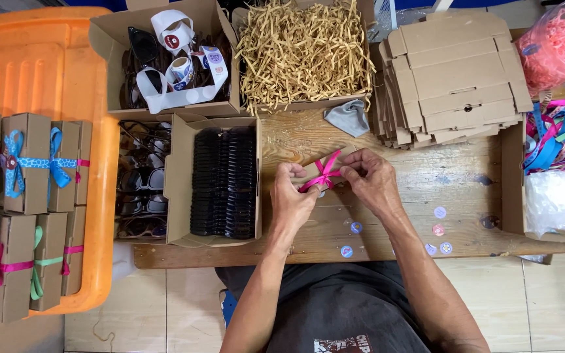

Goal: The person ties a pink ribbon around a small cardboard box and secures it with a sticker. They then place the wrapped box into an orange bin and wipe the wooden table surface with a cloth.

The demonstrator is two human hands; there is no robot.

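A small brown cardboard box [313, 171] lies on the wooden table [465, 183], wrapped with a pink ribbon [325, 173]. My left hand [292, 196] pinches the ribbon's left end at the box. My right hand [371, 180] pinches the right end, fingers closed on it. Both hands meet over the box, which is mostly hidden beneath them.
Left is an orange tray [53, 72] with ribbon-tied boxes [27, 163]. Behind are a box of sticker rolls [178, 59], paper shred [302, 49], flat cardboard blanks [456, 75], loose ribbons [560, 134]. Boxes of black cases [223, 180] and sunglasses [142, 180] stand nearby. Round stickers [438, 230] dot the table.
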